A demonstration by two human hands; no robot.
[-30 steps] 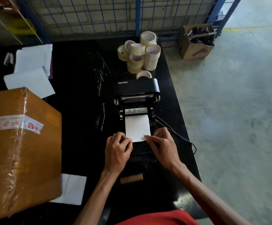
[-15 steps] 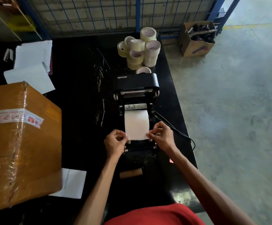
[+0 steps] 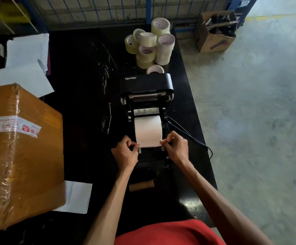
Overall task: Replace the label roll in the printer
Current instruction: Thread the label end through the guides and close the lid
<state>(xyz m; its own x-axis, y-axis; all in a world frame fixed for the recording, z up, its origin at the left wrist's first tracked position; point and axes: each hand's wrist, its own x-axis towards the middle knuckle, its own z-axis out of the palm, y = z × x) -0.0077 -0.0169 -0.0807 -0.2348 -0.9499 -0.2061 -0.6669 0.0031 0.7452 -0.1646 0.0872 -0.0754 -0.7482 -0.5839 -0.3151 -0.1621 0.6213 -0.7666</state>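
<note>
The open printer point(image 3: 146, 96) is holding a white roll point(image 3: 148, 130). Left hand point(image 3: 126, 152) and right hand point(image 3: 176, 147) are pinching its near edge. A floor box point(image 3: 212, 39) is holding dark scraps.

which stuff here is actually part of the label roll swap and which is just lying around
In the job: printer, lid open; white label paper; left hand and right hand pinching its front corners; empty cardboard core.

Lying about: tape rolls; taped carton; loose sheets; floor box.

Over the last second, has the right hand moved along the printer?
Yes. The right hand has moved away from the cardboard core toward the printer lid, now pinching the label paper edge.
</note>
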